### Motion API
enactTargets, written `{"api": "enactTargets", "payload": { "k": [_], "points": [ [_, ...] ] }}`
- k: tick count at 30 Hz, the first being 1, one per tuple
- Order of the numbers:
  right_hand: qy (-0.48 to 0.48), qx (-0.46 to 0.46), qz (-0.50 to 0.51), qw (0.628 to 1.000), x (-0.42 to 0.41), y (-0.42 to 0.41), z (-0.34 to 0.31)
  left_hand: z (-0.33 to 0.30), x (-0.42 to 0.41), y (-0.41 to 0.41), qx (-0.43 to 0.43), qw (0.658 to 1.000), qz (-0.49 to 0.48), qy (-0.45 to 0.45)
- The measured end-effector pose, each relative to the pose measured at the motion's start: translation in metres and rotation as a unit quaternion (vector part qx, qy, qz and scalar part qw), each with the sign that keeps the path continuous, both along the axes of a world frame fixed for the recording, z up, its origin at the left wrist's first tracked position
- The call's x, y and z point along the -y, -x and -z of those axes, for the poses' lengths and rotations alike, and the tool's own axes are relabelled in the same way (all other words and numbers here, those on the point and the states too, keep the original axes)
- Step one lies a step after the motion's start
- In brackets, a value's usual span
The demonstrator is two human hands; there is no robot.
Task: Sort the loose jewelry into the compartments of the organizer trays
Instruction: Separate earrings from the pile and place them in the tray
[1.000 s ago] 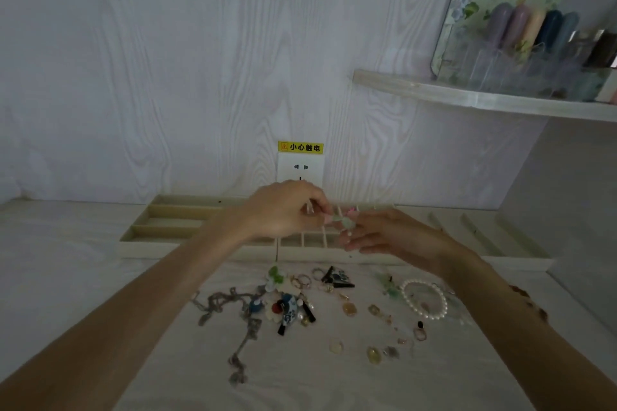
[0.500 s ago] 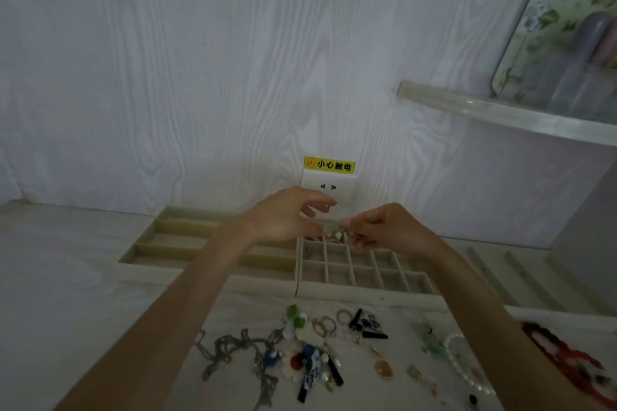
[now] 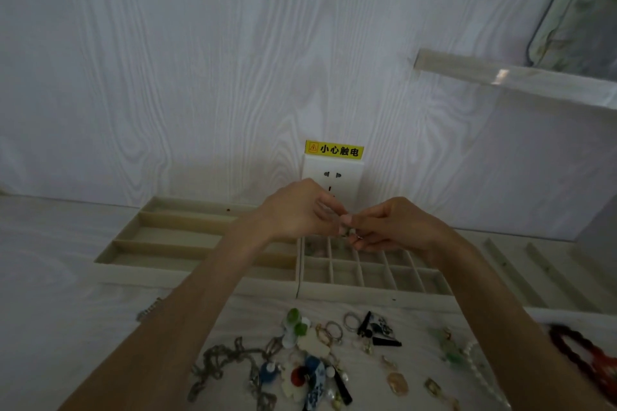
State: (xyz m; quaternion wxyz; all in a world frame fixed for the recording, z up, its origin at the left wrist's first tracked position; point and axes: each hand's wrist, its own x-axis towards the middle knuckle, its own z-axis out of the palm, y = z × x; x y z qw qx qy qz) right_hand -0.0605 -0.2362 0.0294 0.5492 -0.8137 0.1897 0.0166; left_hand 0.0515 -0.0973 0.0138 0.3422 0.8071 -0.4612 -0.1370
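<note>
Here my left hand (image 3: 297, 210) and my right hand (image 3: 394, 227) meet above the grid tray (image 3: 367, 272), both pinching one small piece (image 3: 347, 232), perhaps an earring, it is too blurred to tell; if one pinch slips, the piece may drop into a wrong cell or bounce to the pile (image 3: 317, 360); the long tray (image 3: 187, 237) beside could also catch it.

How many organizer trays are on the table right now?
3. The long-slot tray sits at left, the small-grid tray in the middle under the hands, and a third tray at right, partly hidden.
</note>
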Motion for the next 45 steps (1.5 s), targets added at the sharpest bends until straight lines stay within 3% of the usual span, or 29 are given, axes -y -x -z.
{"api": "enactTargets", "payload": {
  "k": [7,14,21,27,36,45],
  "points": [
    [-0.016,-0.024,-0.007,1.0,0.013,0.003,-0.004,0.011,0.008,0.0,0.017,0.998,-0.049,-0.024],
    [0.127,-0.027,-0.004,0.991,0.015,0.001,0.002,0.014,0.01,0.009,0.042,0.996,-0.046,-0.061],
    [0.114,-0.016,-0.001,0.993,0.011,0.001,0.004,0.013,0.011,0.015,0.158,0.978,-0.093,-0.102],
    [0.215,0.005,0.027,0.976,0.002,-0.005,0.012,0.014,0.011,0.017,0.202,0.967,-0.128,-0.084],
    [0.345,0.019,0.028,0.938,-0.012,-0.008,0.023,0.006,0.006,0.013,0.156,0.977,-0.074,-0.126],
    [0.285,-0.029,-0.064,0.956,0.011,0.034,-0.026,-0.011,-0.004,0.01,0.122,0.985,-0.076,-0.098]
  ]
}}
